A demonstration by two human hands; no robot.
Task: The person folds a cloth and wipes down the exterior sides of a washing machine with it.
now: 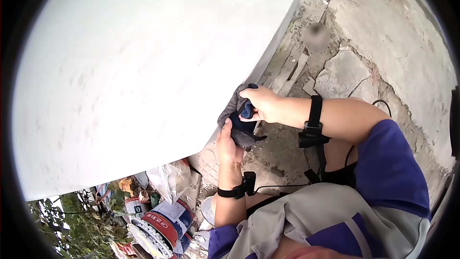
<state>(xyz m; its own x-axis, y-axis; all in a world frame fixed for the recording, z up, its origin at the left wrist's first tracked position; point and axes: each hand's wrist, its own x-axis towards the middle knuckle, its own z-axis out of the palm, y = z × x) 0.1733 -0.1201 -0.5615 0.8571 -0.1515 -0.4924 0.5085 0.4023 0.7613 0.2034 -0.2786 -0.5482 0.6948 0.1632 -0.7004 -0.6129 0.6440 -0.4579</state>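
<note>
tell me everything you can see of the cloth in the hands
The cloth looks soft, grey and dark blue, bunched and folded, with a narrow dark strip sticking out near its lower end in the view. The right hand pinches its upper part; the left hand holds its lower left side. It lies along the white surface's edge; contact there is unclear.

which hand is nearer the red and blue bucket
Left. In the picture, the left hand is up and right of the bucket, at the lower part of the gray cloth; the right hand is farther up and right.
</note>
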